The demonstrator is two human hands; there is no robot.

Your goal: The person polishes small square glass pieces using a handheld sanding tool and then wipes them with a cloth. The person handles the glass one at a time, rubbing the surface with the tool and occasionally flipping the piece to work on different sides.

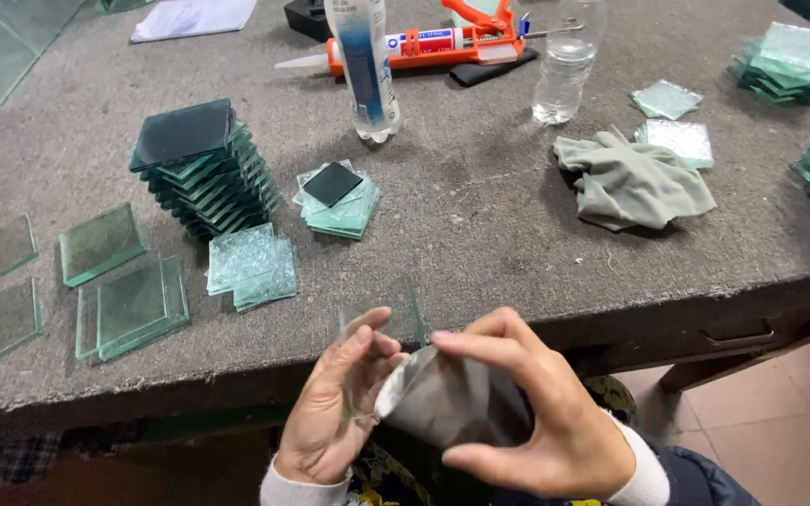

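Both hands are working just in front of the counter (480, 234) edge. The left hand (335, 408) is gripping a small clear glass square (388, 314), its greenish edges catching light while its face is showing the counter through it. The right hand (536, 412) is pinching a silvery-grey sheet (447, 403), its grip closed with fingers on the upper edge and thumb below, pressing the curling, slightly glossy sheet against the glass.

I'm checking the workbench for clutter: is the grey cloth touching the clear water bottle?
Apart. The head view shows a strip of bare bench top between the grey cloth and the base of the clear water bottle.
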